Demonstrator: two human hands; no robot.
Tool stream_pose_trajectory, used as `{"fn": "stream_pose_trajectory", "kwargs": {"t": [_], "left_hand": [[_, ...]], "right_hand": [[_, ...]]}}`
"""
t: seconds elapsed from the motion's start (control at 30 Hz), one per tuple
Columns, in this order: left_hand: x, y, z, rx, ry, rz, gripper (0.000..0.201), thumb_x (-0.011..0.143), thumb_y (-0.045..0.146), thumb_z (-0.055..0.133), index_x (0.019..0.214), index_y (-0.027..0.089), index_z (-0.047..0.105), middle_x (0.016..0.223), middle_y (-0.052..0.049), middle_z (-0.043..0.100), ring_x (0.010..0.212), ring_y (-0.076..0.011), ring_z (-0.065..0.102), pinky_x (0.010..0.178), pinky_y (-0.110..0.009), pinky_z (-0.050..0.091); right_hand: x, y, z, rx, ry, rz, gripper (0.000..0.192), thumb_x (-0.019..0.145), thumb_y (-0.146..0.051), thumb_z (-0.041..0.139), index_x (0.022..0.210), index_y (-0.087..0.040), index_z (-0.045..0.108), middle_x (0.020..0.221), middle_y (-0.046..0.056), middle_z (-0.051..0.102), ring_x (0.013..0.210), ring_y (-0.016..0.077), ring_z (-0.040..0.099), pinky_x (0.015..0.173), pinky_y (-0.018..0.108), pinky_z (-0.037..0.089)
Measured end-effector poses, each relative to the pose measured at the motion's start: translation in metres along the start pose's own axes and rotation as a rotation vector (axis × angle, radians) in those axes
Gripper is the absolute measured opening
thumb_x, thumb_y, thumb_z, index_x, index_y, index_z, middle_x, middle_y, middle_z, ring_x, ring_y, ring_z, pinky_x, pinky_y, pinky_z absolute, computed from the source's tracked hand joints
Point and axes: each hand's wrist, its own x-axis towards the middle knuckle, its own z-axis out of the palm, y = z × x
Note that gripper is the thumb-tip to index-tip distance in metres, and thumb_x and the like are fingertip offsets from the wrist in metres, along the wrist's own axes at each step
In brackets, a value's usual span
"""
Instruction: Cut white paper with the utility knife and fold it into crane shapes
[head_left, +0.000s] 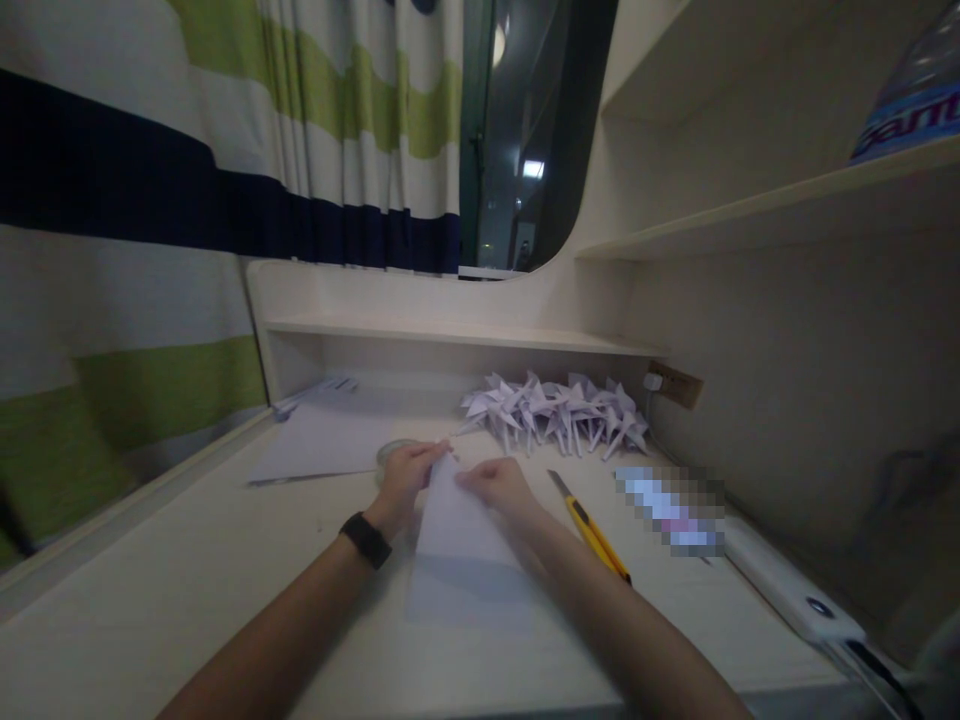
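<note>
A white sheet of paper [469, 565] lies on the desk in front of me, its far end narrowed between my two hands. My left hand [409, 475], with a black band at the wrist, pinches the far left edge of the sheet. My right hand [499, 485] has thumb and fingers closed on the paper's right side near that same end. Just beyond my left hand, a roll of clear tape [394, 447] is partly covered by the fingers. To the right of my right forearm rests a yellow utility knife [592, 530], its blade pointing away from me.
Several white paper pinwheels [559, 405] are heaped at the back below a low shelf [465, 335]. A stack of white paper [322, 435] lies back left. At right are a blurred-out object [671, 510] and a white power strip [787, 580]. A bottle [915, 95] stands on the upper shelf.
</note>
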Motion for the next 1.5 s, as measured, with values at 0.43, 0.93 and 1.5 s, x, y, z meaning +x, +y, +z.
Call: {"fn": "stream_pose_trajectory", "kwargs": {"t": [0.43, 0.93, 1.5], "left_hand": [[-0.001, -0.017, -0.004, -0.088, -0.06, -0.102, 0.029, 0.066, 0.038, 0.074, 0.078, 0.011, 0.075, 0.07, -0.008, 0.071, 0.058, -0.0161, 0.062, 0.052, -0.025, 0.046], [0.004, -0.009, -0.009, -0.073, 0.063, -0.106, 0.036, 0.059, 0.042, 0.077, 0.075, 0.01, 0.076, 0.059, -0.006, 0.066, 0.049, -0.012, 0.052, 0.046, -0.023, 0.036], [0.011, -0.018, -0.02, 0.041, -0.068, -0.077, 0.036, 0.065, 0.048, 0.073, 0.064, 0.012, 0.068, 0.056, -0.003, 0.062, 0.047, -0.0125, 0.052, 0.044, -0.023, 0.036]], "right_hand": [[0.007, 0.023, 0.003, 0.138, -0.099, -0.045, 0.032, 0.065, -0.045, 0.07, 0.061, -0.014, 0.067, 0.045, -0.004, 0.048, 0.042, 0.0076, 0.033, 0.044, 0.023, 0.021], [-0.004, 0.016, 0.01, 0.205, -0.089, 0.138, 0.024, 0.054, -0.034, 0.072, 0.052, -0.012, 0.063, 0.045, -0.002, 0.053, 0.041, 0.0082, 0.042, 0.044, 0.023, 0.028], [0.005, 0.033, 0.0, 0.169, -0.132, 0.129, 0.027, 0.054, -0.036, 0.076, 0.055, -0.012, 0.066, 0.045, 0.0, 0.057, 0.039, 0.0089, 0.043, 0.044, 0.024, 0.031]]}}
